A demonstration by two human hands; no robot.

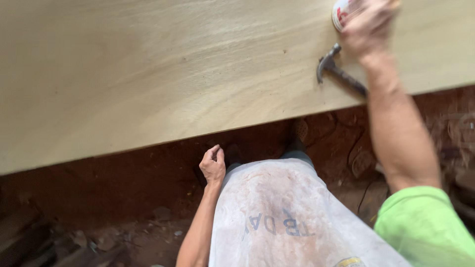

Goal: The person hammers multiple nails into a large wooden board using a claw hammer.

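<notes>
Round white-and-red tin (341,14) under right hand (368,27), beside hammer (340,73)

A white round can (341,14) with red print sits on the pale plywood sheet (148,74), near a claw hammer (339,73) lying flat.

The plywood sheet (163,74) is pale yellow-tan with wavy grain. The hammer head (327,63) is dark grey. The round container (342,14) is white with red. The sleeve (425,225) is bright green, the apron (287,217) dirty white with rusty stains, and the floor (114,198) red-brown.
</notes>
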